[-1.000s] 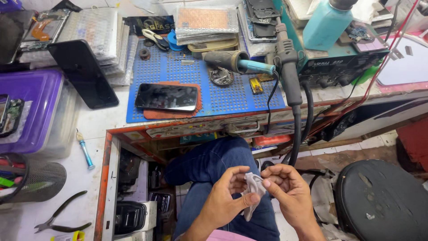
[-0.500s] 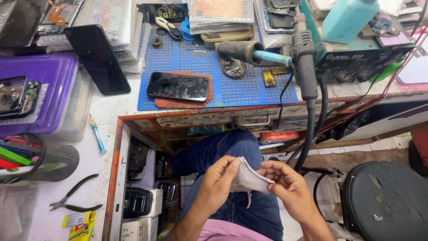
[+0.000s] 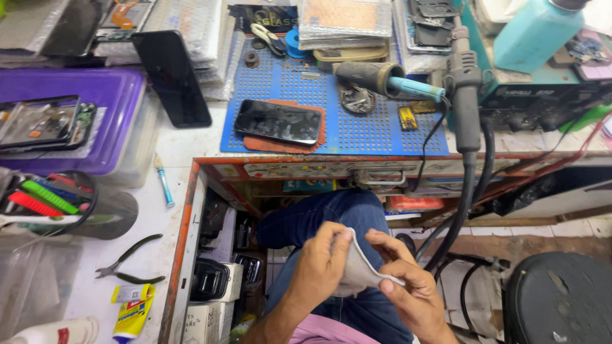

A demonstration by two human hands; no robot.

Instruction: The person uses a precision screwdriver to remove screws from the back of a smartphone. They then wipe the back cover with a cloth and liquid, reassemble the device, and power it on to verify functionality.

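Observation:
Over my lap, my left hand (image 3: pixel 319 264) and my right hand (image 3: pixel 408 283) both pinch a small pale grey pouch or cloth (image 3: pixel 360 271), stretched between them. Below the hands lies my knee in blue jeans (image 3: pixel 319 213). On the bench above, a black phone (image 3: pixel 278 121) lies screen up on an orange pad on the blue perforated mat (image 3: pixel 357 134).
A hot-air handle (image 3: pixel 464 89) with a thick black hose hangs at the bench edge. A purple box (image 3: pixel 108 121) holds phone parts at the left. Another dark phone (image 3: pixel 171 76), a tool cup (image 3: pixel 76 207), pliers (image 3: pixel 127 264), a yellow tube (image 3: pixel 132 312) and a black stool (image 3: pixel 561 299) are around.
The view has shifted slightly. My hands have drawn the pale pouch flatter between them; a second ago it hung crumpled between the fingers.

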